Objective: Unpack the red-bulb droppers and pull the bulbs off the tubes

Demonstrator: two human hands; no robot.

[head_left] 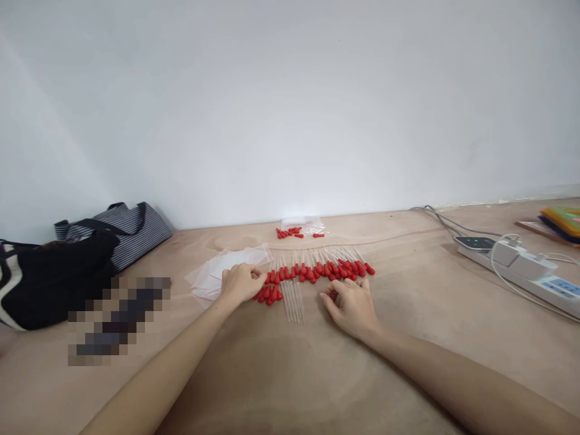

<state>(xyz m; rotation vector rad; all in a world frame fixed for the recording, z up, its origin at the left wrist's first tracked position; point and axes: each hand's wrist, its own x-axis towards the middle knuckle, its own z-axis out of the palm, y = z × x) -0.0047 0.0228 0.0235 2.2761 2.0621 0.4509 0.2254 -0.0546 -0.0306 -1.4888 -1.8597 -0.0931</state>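
Observation:
Droppers with red rubber bulbs (312, 273) and thin clear tubes lie side by side in a long row, tubes pointing to the wall. My left hand (242, 283) is at the row's left end, over the edge of the clear plastic bags (222, 269). Its fingers are bent together at the bulbs, and whatever they pinch is hidden. Below them lie a few loose red bulbs (270, 295) and several bare clear tubes (293, 302). My right hand (351, 305) rests on the table just under the row's right part, fingers loosely curled with a gap at the thumb, nothing visible in them.
Near the wall, more red bulbs (289, 232) and small clear tubes lie by a clear bag (299, 222). A striped bag (140, 235) and a black bag (54, 278) stand left. At right are a power strip (521, 272), cables and colored items (559, 222).

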